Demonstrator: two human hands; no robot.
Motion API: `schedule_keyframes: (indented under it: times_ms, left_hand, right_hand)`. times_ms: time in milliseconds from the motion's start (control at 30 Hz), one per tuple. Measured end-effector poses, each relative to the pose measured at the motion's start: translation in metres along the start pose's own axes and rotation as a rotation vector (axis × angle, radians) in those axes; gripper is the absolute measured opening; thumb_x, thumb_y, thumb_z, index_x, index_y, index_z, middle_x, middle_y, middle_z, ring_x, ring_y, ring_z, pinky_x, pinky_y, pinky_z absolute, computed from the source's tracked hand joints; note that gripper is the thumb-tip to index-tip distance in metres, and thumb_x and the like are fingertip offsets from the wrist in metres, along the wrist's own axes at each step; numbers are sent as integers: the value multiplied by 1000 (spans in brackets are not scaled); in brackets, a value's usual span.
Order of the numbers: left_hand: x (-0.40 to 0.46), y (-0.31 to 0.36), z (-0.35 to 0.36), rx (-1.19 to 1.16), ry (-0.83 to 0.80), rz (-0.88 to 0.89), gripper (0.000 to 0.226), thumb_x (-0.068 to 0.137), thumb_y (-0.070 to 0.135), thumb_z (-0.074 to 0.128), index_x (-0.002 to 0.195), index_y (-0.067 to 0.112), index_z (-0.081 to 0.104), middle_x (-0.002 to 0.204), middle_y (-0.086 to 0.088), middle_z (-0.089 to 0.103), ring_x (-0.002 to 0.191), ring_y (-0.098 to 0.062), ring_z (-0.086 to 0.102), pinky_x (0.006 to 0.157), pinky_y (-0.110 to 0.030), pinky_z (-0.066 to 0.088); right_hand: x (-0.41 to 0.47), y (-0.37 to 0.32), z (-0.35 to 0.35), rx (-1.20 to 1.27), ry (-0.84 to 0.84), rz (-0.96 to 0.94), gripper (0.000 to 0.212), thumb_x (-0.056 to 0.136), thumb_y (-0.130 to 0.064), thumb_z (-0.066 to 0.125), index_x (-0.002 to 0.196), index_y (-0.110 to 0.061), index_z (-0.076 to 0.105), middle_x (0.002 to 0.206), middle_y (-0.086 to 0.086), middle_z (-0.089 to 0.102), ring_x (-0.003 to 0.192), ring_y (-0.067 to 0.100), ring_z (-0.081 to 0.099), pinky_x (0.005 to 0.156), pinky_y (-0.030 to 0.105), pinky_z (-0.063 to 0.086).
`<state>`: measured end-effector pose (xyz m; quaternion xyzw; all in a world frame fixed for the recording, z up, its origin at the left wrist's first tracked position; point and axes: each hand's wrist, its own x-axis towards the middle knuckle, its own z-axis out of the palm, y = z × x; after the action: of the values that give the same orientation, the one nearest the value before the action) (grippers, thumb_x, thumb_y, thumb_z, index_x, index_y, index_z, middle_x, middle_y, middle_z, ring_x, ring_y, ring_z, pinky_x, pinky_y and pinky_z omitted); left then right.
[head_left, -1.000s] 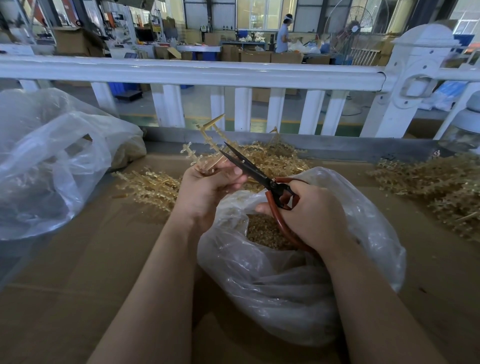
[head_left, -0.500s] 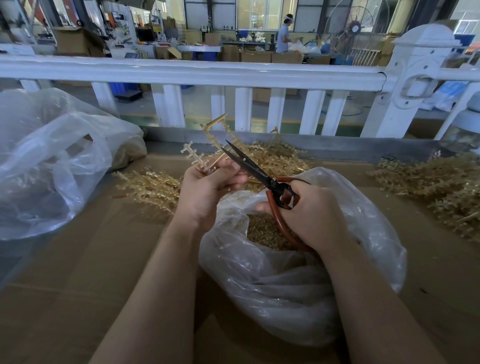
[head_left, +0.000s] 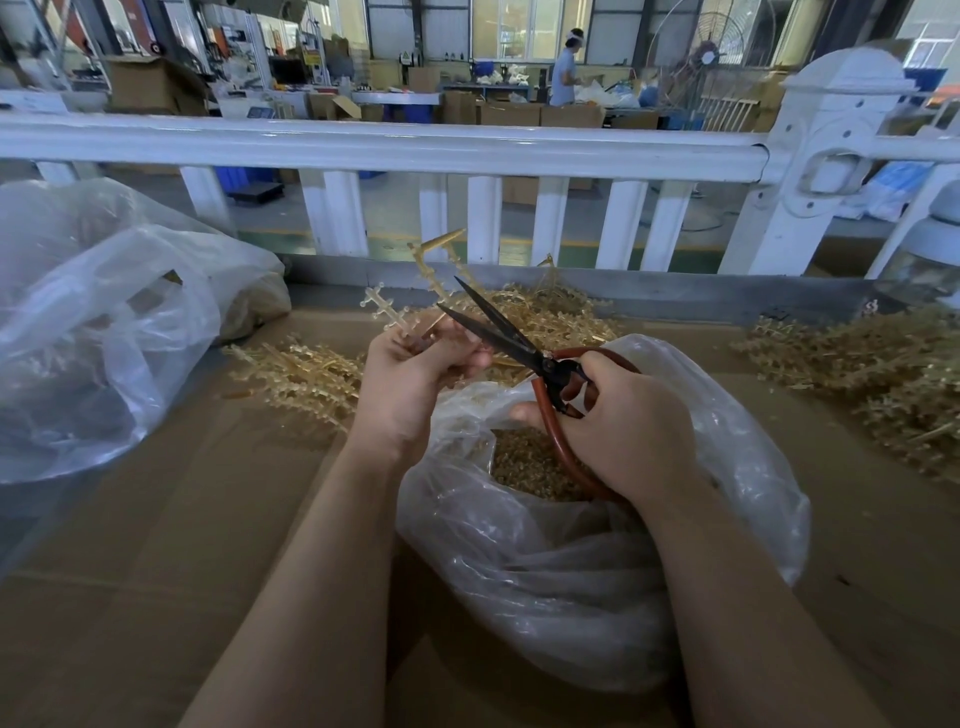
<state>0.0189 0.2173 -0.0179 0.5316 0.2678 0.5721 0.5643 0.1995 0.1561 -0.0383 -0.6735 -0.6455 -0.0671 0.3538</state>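
**Cardboard worktop (head_left: 156, 597): sprue trimming over an open bag**

You are holding one golden plastic sprue (head_left: 423, 265) above the bag's mouth. Your left hand (head_left: 415, 364) is pinching its stem with curled fingers, so the branches are standing clear for cutting. Your right hand (head_left: 618, 431) is gripping the red loop handles of one pair of scissors (head_left: 498, 327), blades parted at the sprue. Clipped pieces are probably meant to drop straight into the clear bag (head_left: 597, 571), where loose bits (head_left: 524, 462) are lying. Three sprue heaps are waiting: left heap (head_left: 296, 374), far heap (head_left: 561, 317), right heap (head_left: 872, 374). A second bag (head_left: 93, 338) is slumping at your left.
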Motion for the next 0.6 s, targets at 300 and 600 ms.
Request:
schedule_keyframes:
  times_ms: [300,600]
  left_hand:
    - [2,-4,-1,102,-8,27,14,87,-9,63,80,2,69,72,-9,72,63,-17,66,65,-25,54]
    - [2,-3,-1,66,-18,26,11,87,-7,64,80,1,67,72,-9,70,63,-17,64,65,-24,53]
  right_hand:
    - [0,0,-3,-37,8,-15,79,65,-98,32,85,-29,64,68,-21,55,61,-6,49,53,10,34]
    - [0,2,-1,-37,48,-45,79,68,-96,32,76,-24,64,66,-18,59,58,-1,52,54,14,44]
